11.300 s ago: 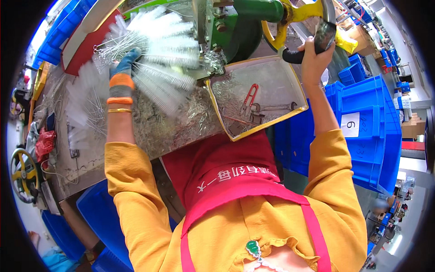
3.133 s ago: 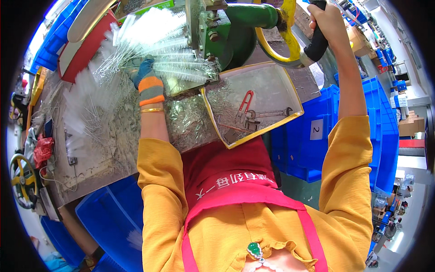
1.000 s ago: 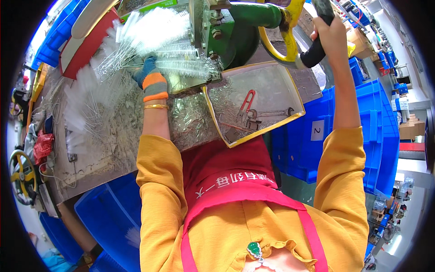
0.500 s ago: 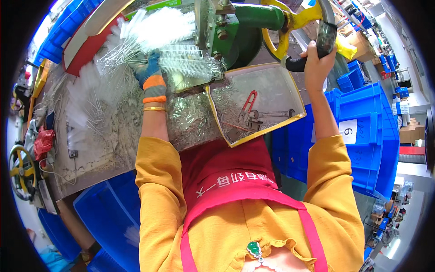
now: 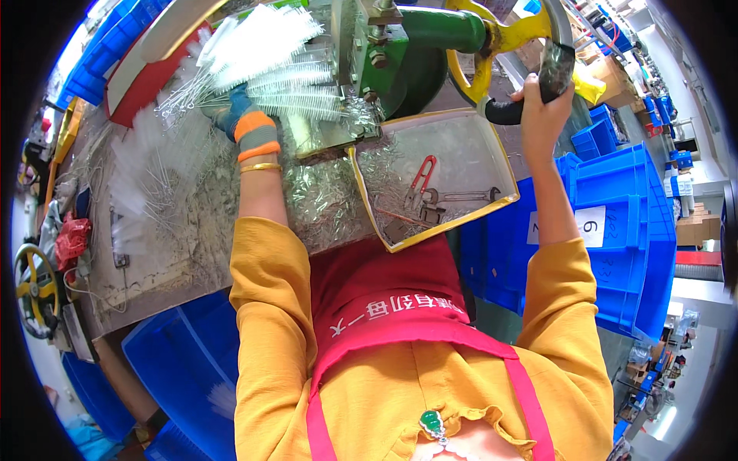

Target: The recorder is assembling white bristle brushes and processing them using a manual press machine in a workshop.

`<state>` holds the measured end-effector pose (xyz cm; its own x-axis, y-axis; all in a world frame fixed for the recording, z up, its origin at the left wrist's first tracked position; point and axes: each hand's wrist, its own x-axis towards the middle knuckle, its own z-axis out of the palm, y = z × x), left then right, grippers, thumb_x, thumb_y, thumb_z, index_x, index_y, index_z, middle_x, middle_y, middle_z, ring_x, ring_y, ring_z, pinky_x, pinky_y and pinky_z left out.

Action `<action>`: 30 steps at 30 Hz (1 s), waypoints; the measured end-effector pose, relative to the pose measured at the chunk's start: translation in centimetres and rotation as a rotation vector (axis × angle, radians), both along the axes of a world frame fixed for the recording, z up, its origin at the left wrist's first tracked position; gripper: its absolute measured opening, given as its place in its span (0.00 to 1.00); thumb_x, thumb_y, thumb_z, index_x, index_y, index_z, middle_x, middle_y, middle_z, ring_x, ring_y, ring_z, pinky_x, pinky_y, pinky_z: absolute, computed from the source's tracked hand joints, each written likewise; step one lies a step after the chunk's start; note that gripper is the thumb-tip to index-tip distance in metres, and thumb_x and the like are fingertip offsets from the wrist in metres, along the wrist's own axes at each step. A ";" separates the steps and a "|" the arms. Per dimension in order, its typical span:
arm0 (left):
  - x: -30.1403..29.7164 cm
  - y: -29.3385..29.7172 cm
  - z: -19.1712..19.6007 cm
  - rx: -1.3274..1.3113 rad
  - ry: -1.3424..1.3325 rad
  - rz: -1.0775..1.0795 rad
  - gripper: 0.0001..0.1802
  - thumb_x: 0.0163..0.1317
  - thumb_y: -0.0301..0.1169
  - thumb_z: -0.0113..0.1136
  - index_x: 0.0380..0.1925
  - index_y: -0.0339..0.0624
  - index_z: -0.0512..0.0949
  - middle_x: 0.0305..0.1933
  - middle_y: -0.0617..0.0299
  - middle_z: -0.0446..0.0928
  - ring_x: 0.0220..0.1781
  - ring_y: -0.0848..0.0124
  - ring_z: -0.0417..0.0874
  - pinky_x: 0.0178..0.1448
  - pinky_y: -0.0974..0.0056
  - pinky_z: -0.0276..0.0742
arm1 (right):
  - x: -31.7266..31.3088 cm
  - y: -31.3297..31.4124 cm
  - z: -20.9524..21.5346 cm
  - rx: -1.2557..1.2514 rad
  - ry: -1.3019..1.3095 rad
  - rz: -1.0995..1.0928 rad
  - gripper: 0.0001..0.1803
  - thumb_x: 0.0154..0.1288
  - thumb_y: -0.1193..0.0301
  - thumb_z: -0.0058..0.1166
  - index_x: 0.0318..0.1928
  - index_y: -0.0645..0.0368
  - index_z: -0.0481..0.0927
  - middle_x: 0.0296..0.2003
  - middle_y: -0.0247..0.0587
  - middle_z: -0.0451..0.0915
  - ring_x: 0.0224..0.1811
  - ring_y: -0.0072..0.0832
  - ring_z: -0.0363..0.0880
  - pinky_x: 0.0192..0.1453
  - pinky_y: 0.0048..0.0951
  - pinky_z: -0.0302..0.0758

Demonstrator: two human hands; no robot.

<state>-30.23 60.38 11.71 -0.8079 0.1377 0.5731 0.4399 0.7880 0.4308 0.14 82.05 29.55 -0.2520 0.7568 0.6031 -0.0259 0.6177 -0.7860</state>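
Workshop bench [image 5: 165, 280], strewn with wire offcuts [image 5: 323, 188]: twisted-wire brushes at a green press

Nearest: yellow-rimmed tray [image 5: 455, 223] at the bench's front edge, containing red-handled pliers [image 5: 423, 172] and adjustable wrench [image 5: 465, 196]. Blue crate [image 5: 596, 269], just beside, right.

Beyond: white-bristled wire brushes [image 5: 265, 50], a fanned bundle left of the green press [image 5: 382, 67], loop-ended stems pointing left. Left hand [image 5: 237, 115], gloved, fingers curled about the stems; tightness not discernible. Loose brushes [image 5: 142, 177], lying farther left.

Handling, as judged: light; bristles soft, springy; stems stiff yet bendable, apt to tangle and prick. Best hold: the gathered stems, sparing the bristles.

Right: yellow-spoked handwheel [image 5: 519, 36]; right hand [image 5: 544, 114], bare, closed round its black grip [image 5: 556, 71].

Far: cartons [image 5: 698, 229], small, distorted.

Obscured: gloved fingertips, partly behind stems; tops of press and handwheel, cut off; uppermost bristles, bleached by glare. Whether any brush end sits inside the press: cannot be told.
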 end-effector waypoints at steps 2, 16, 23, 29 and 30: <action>-5.7 -3.5 -3.7 -0.586 -0.428 -0.096 0.18 0.48 0.31 0.54 0.40 0.37 0.68 0.38 0.50 0.73 0.39 0.56 0.74 0.43 0.61 0.70 | -0.5 0.3 1.6 0.005 -0.167 0.040 0.12 0.50 0.75 0.47 0.33 0.65 0.62 0.17 0.39 0.71 0.16 0.23 0.73 0.21 0.22 0.70; 3.5 3.9 5.9 1.086 -0.119 0.168 0.29 0.47 0.31 0.56 0.49 0.31 0.60 0.52 0.46 0.64 0.51 0.58 0.68 0.55 0.65 0.61 | -2.4 4.0 9.1 0.028 -0.612 -0.026 0.09 0.46 0.70 0.47 0.21 0.65 0.69 0.12 0.36 0.69 0.13 0.20 0.70 0.17 0.22 0.67; 4.8 4.4 7.0 1.064 -0.157 0.176 0.29 0.48 0.32 0.54 0.50 0.31 0.61 0.50 0.45 0.66 0.50 0.57 0.69 0.52 0.64 0.64 | 0.1 1.5 0.6 0.124 -0.088 -0.023 0.10 0.49 0.75 0.48 0.32 0.66 0.64 0.16 0.38 0.70 0.14 0.23 0.71 0.20 0.25 0.68; 3.2 4.1 5.4 1.017 -0.087 0.170 0.30 0.46 0.32 0.53 0.50 0.30 0.60 0.49 0.42 0.66 0.48 0.54 0.71 0.48 0.61 0.69 | 0.1 0.7 0.8 -0.025 -0.049 0.021 0.10 0.49 0.76 0.48 0.31 0.63 0.61 0.17 0.38 0.70 0.15 0.22 0.72 0.20 0.23 0.69; 3.1 4.1 5.3 1.004 -0.035 0.146 0.31 0.46 0.32 0.53 0.51 0.30 0.59 0.49 0.42 0.66 0.48 0.54 0.71 0.48 0.61 0.69 | 0.1 0.8 1.5 -0.033 -0.140 0.038 0.10 0.49 0.75 0.48 0.31 0.64 0.62 0.18 0.38 0.70 0.16 0.22 0.72 0.20 0.23 0.69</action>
